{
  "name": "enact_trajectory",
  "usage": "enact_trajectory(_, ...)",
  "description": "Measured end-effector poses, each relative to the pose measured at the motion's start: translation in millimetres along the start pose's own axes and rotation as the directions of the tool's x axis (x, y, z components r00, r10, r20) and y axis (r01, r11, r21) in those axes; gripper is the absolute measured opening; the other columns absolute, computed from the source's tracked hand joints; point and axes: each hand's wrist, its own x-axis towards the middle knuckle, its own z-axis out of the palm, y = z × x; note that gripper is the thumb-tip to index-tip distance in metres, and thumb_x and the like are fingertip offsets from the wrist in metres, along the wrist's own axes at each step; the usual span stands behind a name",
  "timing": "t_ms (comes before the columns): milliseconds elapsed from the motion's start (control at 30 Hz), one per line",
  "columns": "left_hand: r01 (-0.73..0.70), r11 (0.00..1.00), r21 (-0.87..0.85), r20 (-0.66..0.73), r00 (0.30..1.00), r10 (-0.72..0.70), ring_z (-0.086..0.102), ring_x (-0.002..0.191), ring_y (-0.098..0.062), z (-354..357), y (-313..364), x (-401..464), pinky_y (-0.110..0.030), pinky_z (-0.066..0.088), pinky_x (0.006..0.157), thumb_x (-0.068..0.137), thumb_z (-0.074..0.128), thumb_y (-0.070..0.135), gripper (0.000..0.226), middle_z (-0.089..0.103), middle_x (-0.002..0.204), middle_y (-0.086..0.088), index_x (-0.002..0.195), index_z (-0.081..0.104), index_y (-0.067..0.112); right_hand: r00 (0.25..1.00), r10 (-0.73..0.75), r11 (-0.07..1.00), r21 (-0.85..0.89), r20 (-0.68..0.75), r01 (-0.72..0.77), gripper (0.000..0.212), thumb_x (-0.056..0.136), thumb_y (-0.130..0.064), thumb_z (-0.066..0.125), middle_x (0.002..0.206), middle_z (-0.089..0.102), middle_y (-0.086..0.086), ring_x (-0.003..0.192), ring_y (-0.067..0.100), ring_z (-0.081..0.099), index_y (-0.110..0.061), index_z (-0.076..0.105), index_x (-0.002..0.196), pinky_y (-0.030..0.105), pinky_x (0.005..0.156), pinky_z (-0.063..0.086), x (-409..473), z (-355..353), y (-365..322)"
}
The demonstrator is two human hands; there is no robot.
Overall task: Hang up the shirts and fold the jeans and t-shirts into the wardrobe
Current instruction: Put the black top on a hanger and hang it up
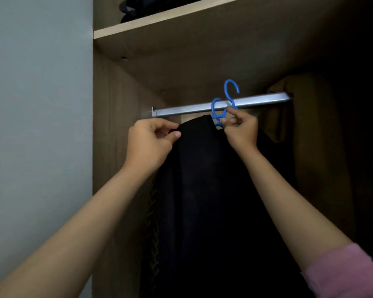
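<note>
The left hand [151,140] pinches smooth black shirt [205,179] cloth; the right hand [241,130] grips a curved blue plastic hanger [230,91] at the flat metal rail [192,109].

Single head cam, wide-angle, tilted up and forward into wardrobe [121,147], close range. Rail [181,109] mid-frame, shelf [159,20] top, forearms enter from bottom corners.

The light is coming from the left, outside the wardrobe [125,87], and is lighting the grey wall [39,104] evenly. Inside, the brightness is falling fast: the space right of the metal rail [220,105] is sinking into near black. The rail is catching a soft shine. The dark garment [207,190] below the rail is losing all detail. The picture is looking slightly soft, and straight lines are bending near the edges.
</note>
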Motion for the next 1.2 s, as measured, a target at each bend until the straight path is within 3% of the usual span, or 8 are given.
enact_trajectory(200,0.039,0.998,0.041,-0.002,0.999,-0.039,0.060,0.064,0.001,30.1,-23.2,-1.2,-0.004,0.047,0.061,0.082,0.071,0.012,0.013,0.064,0.070,0.014,0.093,0.074,0.016,0.999,0.021,1.000,0.022,0.035,-0.022,0.036,0.085,0.004,0.062,0.070,0.064,-0.001,0.061,-0.011,0.060,0.000,0.060,0.121,0.014,0.079,0.051,-5.8,-5.0,41.7)
enact_trajectory(433,0.071,0.997,-0.037,-0.011,0.997,-0.071,0.057,0.063,0.005,41.4,-49.0,-18.2,-0.007,0.046,0.063,0.081,0.072,0.010,0.025,0.064,0.072,0.012,0.081,0.066,0.034,0.995,-0.099,0.995,0.004,0.017,0.099,0.039,0.089,-0.004,0.062,0.081,0.066,-0.002,0.084,-0.010,0.059,-0.005,0.057,0.128,0.001,0.086,0.040,-20.8,-7.5,57.1)
enact_trajectory(567,0.088,0.996,-0.010,0.021,0.996,-0.088,0.056,0.062,0.007,47.2,-50.3,-30.3,-0.005,0.045,0.061,0.081,0.071,0.007,0.021,0.060,0.077,0.009,0.093,0.069,0.024,0.996,-0.088,0.996,-0.033,0.027,0.089,0.041,0.091,-0.006,0.059,0.088,0.066,-0.006,0.090,-0.004,0.060,-0.010,0.055,0.131,0.013,0.095,0.045,-28.0,-10.0,62.5)
enact_trajectory(633,0.105,0.994,-0.007,0.024,0.994,-0.105,0.058,0.066,0.004,46.8,-51.4,-39.0,-0.006,0.046,0.063,0.080,0.071,0.004,0.027,0.059,0.081,0.008,0.098,0.068,0.025,0.998,-0.041,0.998,-0.049,0.058,0.044,0.041,0.092,-0.009,0.057,0.110,0.067,0.000,0.107,0.005,0.059,-0.013,0.053,0.133,0.020,0.100,0.044,-35.2,-11.0,62.8)
enact_trajectory(800,0.216,0.973,-0.083,0.060,0.976,-0.211,0.063,0.092,-0.005,31.7,-48.0,-73.4,-0.004,0.046,0.068,0.080,0.070,0.002,0.033,0.063,0.100,0.005,0.107,0.065,0.020,0.997,-0.008,0.993,-0.118,0.073,0.016,0.045,0.093,-0.019,0.056,0.150,0.038,0.000,0.142,0.015,0.028,-0.019,0.048,0.137,0.054,0.115,0.023,-74.5,-3.0,54.6)
enact_trajectory(933,0.311,0.938,-0.155,0.056,0.950,-0.306,0.064,0.096,-0.006,-1.5,-38.9,-106.3,-0.010,0.051,0.076,0.080,0.070,0.005,0.031,0.065,0.102,0.003,0.104,0.064,0.023,0.985,-0.031,0.976,-0.208,0.167,0.066,0.049,0.092,-0.021,0.057,0.154,0.031,0.001,0.143,0.020,0.025,-0.023,0.046,0.139,0.056,0.117,0.012,-125.1,1.3,30.6)
enact_trajectory(1067,0.331,0.928,-0.171,-0.050,0.938,-0.344,0.066,0.092,-0.009,-47.5,-14.9,-141.3,-0.018,0.051,0.076,0.080,0.070,0.004,0.029,0.068,0.097,0.000,0.096,0.064,0.027,0.953,-0.165,0.967,-0.151,0.252,0.207,0.047,0.088,-0.024,0.054,0.143,0.048,0.002,0.134,0.020,0.040,-0.021,0.052,0.135,0.054,0.110,0.031,-185.8,5.8,-3.6)
enact_trajectory(1200,0.352,0.935,-0.038,-0.082,0.932,-0.354,0.065,0.092,-0.005,-111.1,23.7,-180.9,-0.034,0.050,0.088,0.080,0.070,0.011,0.027,0.068,0.095,0.007,0.098,0.063,0.030,0.898,-0.260,0.961,0.002,0.355,0.277,0.044,0.088,-0.017,0.055,0.131,0.058,-0.001,0.122,0.013,0.050,-0.017,0.055,0.132,0.035,0.101,0.044,-257.5,13.8,-50.9)
